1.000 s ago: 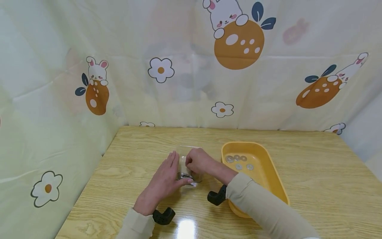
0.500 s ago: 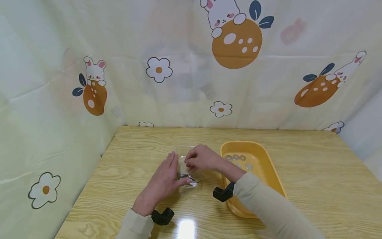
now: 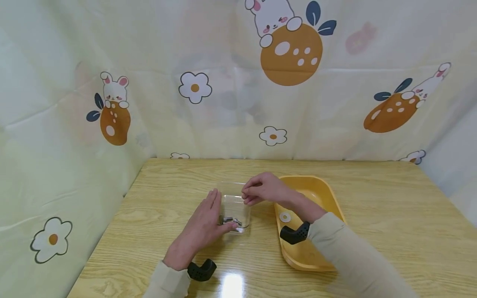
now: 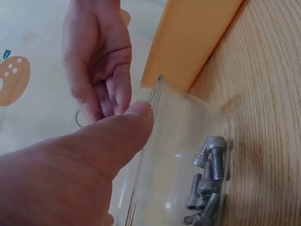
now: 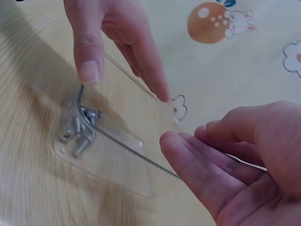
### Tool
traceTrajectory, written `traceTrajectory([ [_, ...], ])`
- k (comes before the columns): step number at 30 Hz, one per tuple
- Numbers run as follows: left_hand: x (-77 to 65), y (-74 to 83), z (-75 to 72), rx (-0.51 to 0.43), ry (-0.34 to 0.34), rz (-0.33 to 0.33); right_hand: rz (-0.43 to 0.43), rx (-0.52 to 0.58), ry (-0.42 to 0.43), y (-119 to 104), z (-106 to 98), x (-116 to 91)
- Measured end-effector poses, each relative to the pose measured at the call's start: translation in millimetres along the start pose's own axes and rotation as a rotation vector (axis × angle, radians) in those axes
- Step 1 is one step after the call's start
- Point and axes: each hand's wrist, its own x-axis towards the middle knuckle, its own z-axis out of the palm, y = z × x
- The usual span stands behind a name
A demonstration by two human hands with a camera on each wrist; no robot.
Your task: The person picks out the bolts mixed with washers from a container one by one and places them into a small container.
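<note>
A clear, thin-walled plastic box (image 3: 233, 205) is seen standing on the pale wood-grain table (image 3: 391, 207), near its middle and just left of a yellow plastic tray (image 3: 328, 198). The box is steadied by the left hand (image 3: 203, 225): the fingers are laid straight and close together along its left wall, and the thumb is pressed on the near rim, as shown plainly in the left wrist view. Several short grey metal socket-head bolts (image 4: 207, 181) are heaped in the box's near corner, touching one another. The right hand (image 3: 266, 189) is held above the box's right rim, fingers curled inward with tips drawn together; a thin round outline is glimpsed at the fingertips in the left wrist view, but whether something is pinched there cannot be told. One flat silver metal washer (image 3: 285, 217) is noted lying on the tray floor, close to the right wrist. A black wrist-mounted camera bracket (image 3: 201, 270) is visible on the left sleeve. A cream cloth backdrop printed with rabbits and flowers (image 3: 193, 87) is hung behind the table.
</note>
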Motion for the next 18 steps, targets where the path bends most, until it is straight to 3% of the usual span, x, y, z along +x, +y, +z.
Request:
traceTrajectory([
  [7, 2.8, 3.2, -1.3, 0.002, 0.012, 0.031, 0.003, 0.041, 0.027, 5, -15, -10],
  [18, 7.7, 14.7, -0.3, 0.064, -0.026, 0.051, 0.009, 0.085, 0.049, 10, -32, -24],
])
